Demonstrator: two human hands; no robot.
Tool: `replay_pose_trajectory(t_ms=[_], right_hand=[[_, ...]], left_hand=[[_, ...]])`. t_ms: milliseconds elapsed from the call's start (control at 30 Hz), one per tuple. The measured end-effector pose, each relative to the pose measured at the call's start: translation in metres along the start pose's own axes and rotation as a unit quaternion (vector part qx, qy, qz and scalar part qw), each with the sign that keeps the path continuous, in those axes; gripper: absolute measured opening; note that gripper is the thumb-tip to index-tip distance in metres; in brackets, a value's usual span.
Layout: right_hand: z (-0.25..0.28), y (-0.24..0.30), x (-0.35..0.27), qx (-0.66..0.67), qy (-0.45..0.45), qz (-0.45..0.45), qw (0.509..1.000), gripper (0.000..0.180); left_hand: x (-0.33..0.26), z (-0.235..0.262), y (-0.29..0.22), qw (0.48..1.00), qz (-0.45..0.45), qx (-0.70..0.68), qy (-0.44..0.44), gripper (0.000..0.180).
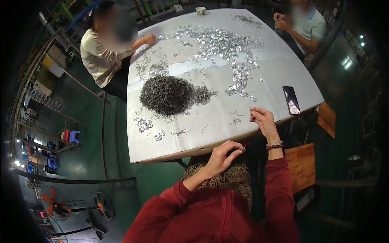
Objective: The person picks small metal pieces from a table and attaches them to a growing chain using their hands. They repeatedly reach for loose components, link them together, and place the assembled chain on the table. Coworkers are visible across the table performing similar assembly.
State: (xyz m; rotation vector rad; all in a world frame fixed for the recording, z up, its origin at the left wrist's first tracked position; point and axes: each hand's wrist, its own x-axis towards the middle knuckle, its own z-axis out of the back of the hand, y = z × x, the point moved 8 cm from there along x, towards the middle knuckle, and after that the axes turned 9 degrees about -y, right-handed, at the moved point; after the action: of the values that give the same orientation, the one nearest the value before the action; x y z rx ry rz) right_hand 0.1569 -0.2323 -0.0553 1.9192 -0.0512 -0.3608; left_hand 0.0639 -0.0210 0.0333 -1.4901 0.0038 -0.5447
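Observation:
My left hand (222, 157) is closed in a pinch just off the near table edge. At its fingertips shows a small thin bit, seemingly one of the bent wire hooks. Over the table's near right part, my right hand (263, 120) pinches a small shiny metal piece, mostly covered by the fingertips. Left of that hand lie a few loose wire hooks (236, 121). A large dark heap of wire hooks (165, 95) sits on the left half of the table. Silver metal clips (221, 39) spread across the far middle and trail toward my right hand.
The white-covered table (279, 69) carries a black phone (291, 100) at the right and a cup (200, 11) at the far edge. Two people sit at the far left and far right. Wooden stools (300, 168) stand beside me; a fan (54, 204) is lower left.

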Motion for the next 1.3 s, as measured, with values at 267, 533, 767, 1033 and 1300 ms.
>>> replay_pose_trajectory(t_ms=[267,533,767,1033,1300], right_hand=[[-0.020,0.023,-0.050,-0.131,0.018,0.044,0.990,0.016],[-0.023,0.027,-0.083,0.057,-0.018,-0.038,0.998,0.015],[0.003,0.005,-0.081,0.173,-0.068,-0.074,0.980,0.013],[0.021,0.003,-0.086,0.159,-0.119,-0.019,0.980,0.008],[0.031,0.007,-0.086,0.119,-0.160,0.053,0.978,0.009]], left_hand=[[0.000,-0.003,0.004,1.000,0.012,-0.011,0.014,0.010],[0.003,-0.007,0.014,0.999,0.033,-0.029,-0.004,0.014],[0.006,-0.009,0.015,0.999,0.020,-0.040,-0.009,0.015],[0.009,-0.017,0.009,1.000,-0.003,-0.017,-0.001,0.011],[0.005,-0.018,0.013,1.000,0.005,-0.024,0.010,0.011]])
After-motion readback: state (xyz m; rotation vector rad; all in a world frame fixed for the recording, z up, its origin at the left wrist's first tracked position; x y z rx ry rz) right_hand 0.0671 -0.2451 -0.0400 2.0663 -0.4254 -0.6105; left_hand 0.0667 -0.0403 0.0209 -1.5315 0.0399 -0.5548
